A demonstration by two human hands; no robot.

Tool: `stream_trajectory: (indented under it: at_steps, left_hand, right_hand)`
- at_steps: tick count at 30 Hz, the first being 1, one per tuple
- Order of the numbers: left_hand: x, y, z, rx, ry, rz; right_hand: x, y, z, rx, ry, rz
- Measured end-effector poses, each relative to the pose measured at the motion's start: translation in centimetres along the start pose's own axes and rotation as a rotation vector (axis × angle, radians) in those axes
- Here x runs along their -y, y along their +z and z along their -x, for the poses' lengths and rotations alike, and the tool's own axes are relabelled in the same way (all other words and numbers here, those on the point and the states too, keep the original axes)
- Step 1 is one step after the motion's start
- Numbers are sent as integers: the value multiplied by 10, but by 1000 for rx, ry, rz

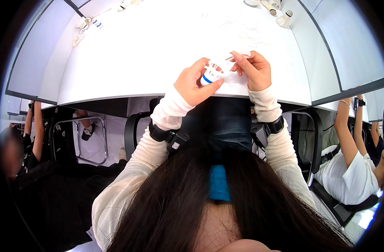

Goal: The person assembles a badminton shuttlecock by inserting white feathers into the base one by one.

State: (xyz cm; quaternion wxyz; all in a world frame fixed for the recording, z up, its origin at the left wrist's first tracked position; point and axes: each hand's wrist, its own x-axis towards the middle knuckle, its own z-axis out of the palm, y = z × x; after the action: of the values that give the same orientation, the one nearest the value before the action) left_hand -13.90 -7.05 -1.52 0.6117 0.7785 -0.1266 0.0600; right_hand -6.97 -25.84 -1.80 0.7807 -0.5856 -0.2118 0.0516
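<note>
Near the front edge of the white table [145, 63], my left hand [191, 85] is closed around a shuttlecock [212, 73] with a blue band round its base. White shafts stand up from it, and its rounded end is partly hidden by my fingers and thumb. Just to the right, my right hand [258, 73] pinches a white feather piece [245, 54] between thumb and fingers, apart from the shuttlecock. Beyond my right hand, several thin white shaft pieces [253, 37] lie scattered on the tabletop.
Shuttlecocks stand at the far right [285, 19] and far left [83, 23], with small blue-banded cork bases [98, 24] beside the left ones. Low partitions [326, 46] border the table's sides. Other people sit at both sides, one in a white shirt [347, 180] at right.
</note>
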Motion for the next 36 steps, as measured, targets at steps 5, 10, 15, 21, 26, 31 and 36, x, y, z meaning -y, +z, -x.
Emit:
stream_trajectory:
  at_steps: [5,10,15,21,26,31,36]
  left_hand:
    - [-4,3,1,-10,40,-65]
    - [-2,3,1,-31,65,-75]
    - [-4,4,1,-29,110,-82]
    - [-4,1,2,2,57,-43]
    - [-7,0,2,26,69,28]
    - [-1,-2,1,6,83,16]
    - [-4,-2,2,-3,54,36]
  right_hand:
    - [-1,-1,1,1,23,41]
    - [-1,-2,0,2,22,26]
    - [0,-1,0,-9,34,25]
    - [-1,-1,0,18,25,24]
    - [3,2,4,35,-21,23]
    - [8,14,12,-7,-173,161]
    - [8,17,12,-4,-335,366]
